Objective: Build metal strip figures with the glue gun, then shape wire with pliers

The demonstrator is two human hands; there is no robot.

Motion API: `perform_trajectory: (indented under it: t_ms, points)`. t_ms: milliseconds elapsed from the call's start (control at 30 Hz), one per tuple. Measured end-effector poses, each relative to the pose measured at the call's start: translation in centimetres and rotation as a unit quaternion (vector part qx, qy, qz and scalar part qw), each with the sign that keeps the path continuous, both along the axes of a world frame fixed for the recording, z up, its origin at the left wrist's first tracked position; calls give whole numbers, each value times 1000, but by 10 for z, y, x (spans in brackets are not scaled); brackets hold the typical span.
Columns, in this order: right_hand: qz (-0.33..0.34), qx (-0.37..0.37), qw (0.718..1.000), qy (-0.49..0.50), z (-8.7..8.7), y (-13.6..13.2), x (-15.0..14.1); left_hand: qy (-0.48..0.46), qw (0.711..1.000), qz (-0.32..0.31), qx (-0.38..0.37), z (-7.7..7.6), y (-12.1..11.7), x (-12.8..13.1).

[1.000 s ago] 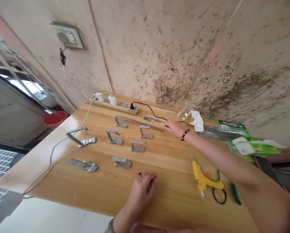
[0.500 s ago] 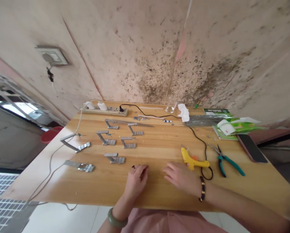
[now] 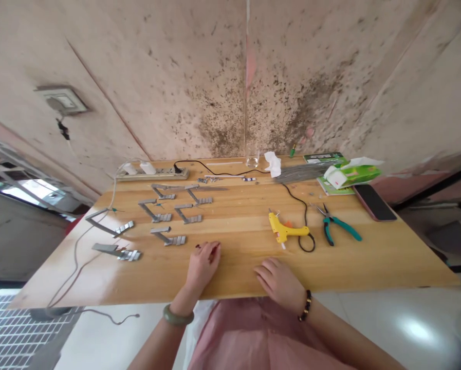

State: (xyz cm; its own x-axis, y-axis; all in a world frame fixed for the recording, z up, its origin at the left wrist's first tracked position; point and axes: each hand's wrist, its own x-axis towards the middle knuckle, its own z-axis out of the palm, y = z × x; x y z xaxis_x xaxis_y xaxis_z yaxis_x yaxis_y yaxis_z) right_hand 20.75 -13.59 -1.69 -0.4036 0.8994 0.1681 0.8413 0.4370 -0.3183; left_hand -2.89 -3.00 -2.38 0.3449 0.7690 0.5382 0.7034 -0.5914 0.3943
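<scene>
My left hand point(image 3: 201, 264) rests on the wooden table point(image 3: 238, 257) near its front edge, fingers curled closed; what they hold, if anything, is hidden. To its right lies my right hand point(image 3: 279, 281), palm down, with fingers loosely stretched and nothing in them. Nearest the left hand stands a grey bent strip piece point(image 3: 168, 237), its foot lying flat and an arm raised. Several similar pieces spread behind and to the left, such as one grey stand point(image 3: 188, 214) and another larger one point(image 3: 107, 226). Beyond my right hand lies a yellow glue gun point(image 3: 286, 229).
Teal-handled pliers point(image 3: 336, 223) and a phone point(image 3: 374, 202) lie on the right. Along the back are a power strip point(image 3: 161, 174), a clear glass point(image 3: 252, 158), crumpled tissue point(image 3: 272, 164), a bundle of grey strips point(image 3: 305, 171) and a green tissue pack point(image 3: 351, 173). Cables cross the left side.
My right hand has come back from the far middle of the table to the front edge. The left hand stays closed on the table. The view has turned toward the right.
</scene>
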Motion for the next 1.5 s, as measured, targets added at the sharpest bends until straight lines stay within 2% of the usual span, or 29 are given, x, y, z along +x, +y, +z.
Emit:
perform_trajectory:
  t_ms: [900,1500]
  points:
    - [27,71,997,-29,-4,1,4,38,999,6,24,0,1,6]
    - [30,69,997,-9,-8,1,7,7,1000,7,28,-2,2,7]
